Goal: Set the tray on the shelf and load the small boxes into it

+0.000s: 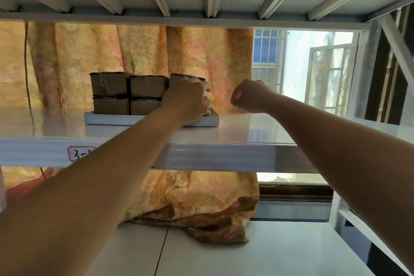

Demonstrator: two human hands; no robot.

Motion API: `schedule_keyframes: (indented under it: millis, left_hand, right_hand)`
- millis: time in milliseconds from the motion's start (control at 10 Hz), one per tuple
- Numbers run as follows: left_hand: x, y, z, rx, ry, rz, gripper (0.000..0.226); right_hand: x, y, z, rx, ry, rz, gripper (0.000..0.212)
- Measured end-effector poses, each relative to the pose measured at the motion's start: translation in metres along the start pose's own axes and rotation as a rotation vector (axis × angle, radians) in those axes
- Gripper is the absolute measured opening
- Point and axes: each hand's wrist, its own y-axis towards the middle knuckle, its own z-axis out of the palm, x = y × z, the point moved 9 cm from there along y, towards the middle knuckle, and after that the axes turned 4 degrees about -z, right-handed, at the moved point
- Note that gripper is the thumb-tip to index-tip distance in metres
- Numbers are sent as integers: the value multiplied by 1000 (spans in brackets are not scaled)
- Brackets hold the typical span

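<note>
White metal shelf (pixel 235 127) fills the view, its glossy board seen from just below, with the ribbed underside of a higher board overhead and a lower board beneath; behind it hangs a yellow-orange patterned curtain (pixel 139 51), whose bottom end lies bunched on the lower board; to the right of the curtain a barred window (pixel 268 56) lets in bright daylight; two bare forearms reach up from the lower corners towards the shelf; a shallow white tray (pixel 107 119) sits flat on the shelf board, left of centre, near the front edge; brown cardboard boxes (pixel 147 86) stand inside the tray, stacked two high, four plainly visible in two columns and a further one at the right, at top level, partly hidden; the left hand (pixel 186 102) is over the right end of the tray, its fingers closed around that rightmost box; the right hand (pixel 251 96) hovers just right of the tray, apart from it, fingers curled into a loose, clenched fist with nothing seen in it; a small handwritten label (pixel 79 153) is stuck on the shelf's front edge, partly hidden by the left forearm.
</note>
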Motion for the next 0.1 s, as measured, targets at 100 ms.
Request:
schedule_keyframes:
  millis: [100]
  left_hand:
    - [-35,11,21,53,86,-54,53]
  right_hand:
    - [-14,2,1,-3,-62,62,30]
